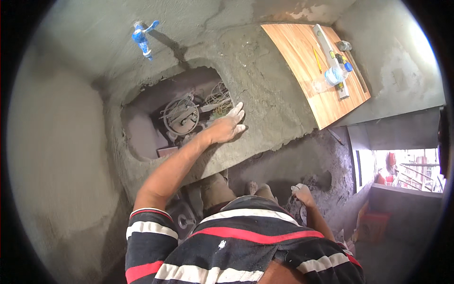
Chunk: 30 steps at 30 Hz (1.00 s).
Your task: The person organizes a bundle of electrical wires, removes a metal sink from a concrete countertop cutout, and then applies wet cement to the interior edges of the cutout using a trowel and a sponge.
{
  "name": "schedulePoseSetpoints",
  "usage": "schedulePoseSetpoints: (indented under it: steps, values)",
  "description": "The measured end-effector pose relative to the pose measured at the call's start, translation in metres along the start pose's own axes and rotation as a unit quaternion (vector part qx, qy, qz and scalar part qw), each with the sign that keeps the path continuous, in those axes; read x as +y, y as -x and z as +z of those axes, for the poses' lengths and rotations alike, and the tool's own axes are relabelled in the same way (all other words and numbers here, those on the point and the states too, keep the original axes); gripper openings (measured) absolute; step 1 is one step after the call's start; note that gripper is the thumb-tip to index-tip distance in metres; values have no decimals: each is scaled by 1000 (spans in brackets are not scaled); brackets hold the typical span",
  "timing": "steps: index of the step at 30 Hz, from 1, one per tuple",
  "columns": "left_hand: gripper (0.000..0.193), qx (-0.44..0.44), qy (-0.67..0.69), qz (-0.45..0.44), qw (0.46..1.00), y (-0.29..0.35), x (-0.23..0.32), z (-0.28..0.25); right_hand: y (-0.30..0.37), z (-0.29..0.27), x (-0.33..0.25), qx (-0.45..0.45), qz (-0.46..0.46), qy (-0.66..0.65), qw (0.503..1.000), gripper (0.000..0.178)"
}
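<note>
My left hand (pixel 228 127), dusted with grey cement, lies on the wet grey mortar slab (pixel 265 104) at the right edge of its cut-out. Its fingers are stretched out and apart, with nothing in them. My right hand (pixel 302 193) hangs low on the right, in front of the slab, with its fingers curled closed. What it holds, if anything, I cannot make out. Through the cut-out (pixel 170 75), with its rough rounded rim, a round frame (pixel 182 116) and tangled wire (pixel 218 98) show below.
A wood-patterned panel (pixel 302 61) lies on the slab's right part. On it are a clear plastic bottle (pixel 326 81), a yellow pencil (pixel 317 59), a spirit level (pixel 324 40) and a grey lump (pixel 344 46). A blue-wrapped tap (pixel 142 40) juts from the back wall.
</note>
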<state>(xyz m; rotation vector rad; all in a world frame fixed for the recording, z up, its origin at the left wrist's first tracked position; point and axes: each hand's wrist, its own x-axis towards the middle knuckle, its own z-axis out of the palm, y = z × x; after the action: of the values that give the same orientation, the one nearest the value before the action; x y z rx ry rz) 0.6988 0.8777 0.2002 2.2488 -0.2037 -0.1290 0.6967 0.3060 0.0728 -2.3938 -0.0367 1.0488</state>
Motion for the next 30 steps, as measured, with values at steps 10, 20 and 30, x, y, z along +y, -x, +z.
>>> schedulePoseSetpoints:
  steps: [10,20,30]
  values:
    - [78,80,-266,-100,955,67,139,111,-22,-12,74,-13,3,-40,999,33]
    - [67,233,-355,-268,865,68,116,150,7,-64,176,27,1,33,999,37]
    - [64,343,-356,-189,849,106,115,150,110,-11,378,-70,80,211,972,40]
